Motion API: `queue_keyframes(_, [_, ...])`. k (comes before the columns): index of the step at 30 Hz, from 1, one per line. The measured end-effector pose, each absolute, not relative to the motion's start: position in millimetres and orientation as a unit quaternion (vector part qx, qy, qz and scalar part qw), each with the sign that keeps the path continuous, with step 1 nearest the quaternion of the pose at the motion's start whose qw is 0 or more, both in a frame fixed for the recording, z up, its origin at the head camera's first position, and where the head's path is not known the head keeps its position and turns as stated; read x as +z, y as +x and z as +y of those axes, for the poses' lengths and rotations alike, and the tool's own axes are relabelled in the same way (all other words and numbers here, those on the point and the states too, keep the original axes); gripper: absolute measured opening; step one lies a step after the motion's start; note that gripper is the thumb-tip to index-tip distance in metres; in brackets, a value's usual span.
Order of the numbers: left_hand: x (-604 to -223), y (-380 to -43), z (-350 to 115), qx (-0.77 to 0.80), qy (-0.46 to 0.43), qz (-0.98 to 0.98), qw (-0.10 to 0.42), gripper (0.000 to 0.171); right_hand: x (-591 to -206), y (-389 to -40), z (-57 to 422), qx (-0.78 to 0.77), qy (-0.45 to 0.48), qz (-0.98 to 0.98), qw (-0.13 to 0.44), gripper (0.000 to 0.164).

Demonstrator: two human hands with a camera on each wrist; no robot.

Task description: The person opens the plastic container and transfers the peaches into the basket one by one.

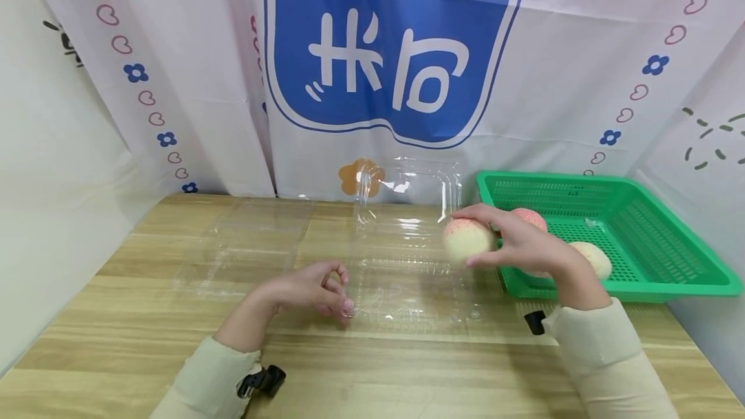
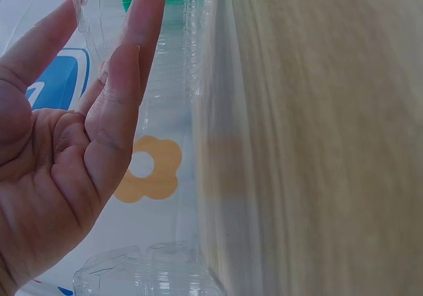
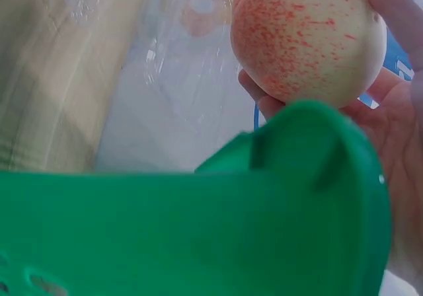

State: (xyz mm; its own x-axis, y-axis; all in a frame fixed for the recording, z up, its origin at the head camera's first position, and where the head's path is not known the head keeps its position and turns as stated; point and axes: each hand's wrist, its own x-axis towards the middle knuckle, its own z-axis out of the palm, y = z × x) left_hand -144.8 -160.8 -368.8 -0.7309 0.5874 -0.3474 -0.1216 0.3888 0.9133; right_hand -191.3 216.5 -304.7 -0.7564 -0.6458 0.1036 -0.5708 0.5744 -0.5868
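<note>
My right hand [image 1: 518,241] grips a pale peach with red speckles [image 1: 467,242], above the left end of the green basket and beside the open clear plastic container [image 1: 407,290]. In the right wrist view the peach [image 3: 307,41] sits between thumb and fingers, its dark stem hollow facing up. My left hand [image 1: 311,290] is at the container's near left edge. Seen from the left wrist, the clear plastic edge [image 2: 92,18] lies between the thumb and fingers of that hand. The container's lid [image 1: 407,202] stands raised against the curtain.
Inside the green basket [image 1: 687,231] lie a pinkish peach [image 1: 529,217] and a pale one [image 1: 593,258]. A second clear plastic container [image 1: 244,247] sits to the left on the wooden table [image 1: 361,374]. Behind hangs a printed curtain [image 1: 204,83].
</note>
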Motion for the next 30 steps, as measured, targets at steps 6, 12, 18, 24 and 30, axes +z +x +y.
queue_keyframes(6, [-369.2,-145.0,-161.0,0.531,0.154,0.763,0.336,0.041,-300.8,-192.5,226.8,-0.283,-0.342,0.896,0.031,0.068])
queue_keyframes(12, [-369.4,-145.2,-161.5,0.533,0.151,0.761,0.338,0.041,-296.3,-193.8,239.5,-0.308,-0.312,0.897,0.05,0.069])
queue_keyframes(18, [-369.6,-145.9,-162.1,0.532,0.153,0.762,0.337,0.041,-291.1,-192.0,255.4,-0.323,-0.288,0.901,0.04,0.07])
queue_keyframes(24, [-370.1,-145.4,-162.3,0.533,0.155,0.76,0.337,0.04,-288.0,-191.5,271.1,-0.317,-0.272,0.909,0.009,0.072])
queue_keyframes(30, [-369.4,-145.5,-161.7,0.531,0.156,0.76,0.34,0.04,-286.8,-190.3,285.9,-0.309,-0.278,0.909,-0.024,0.071])
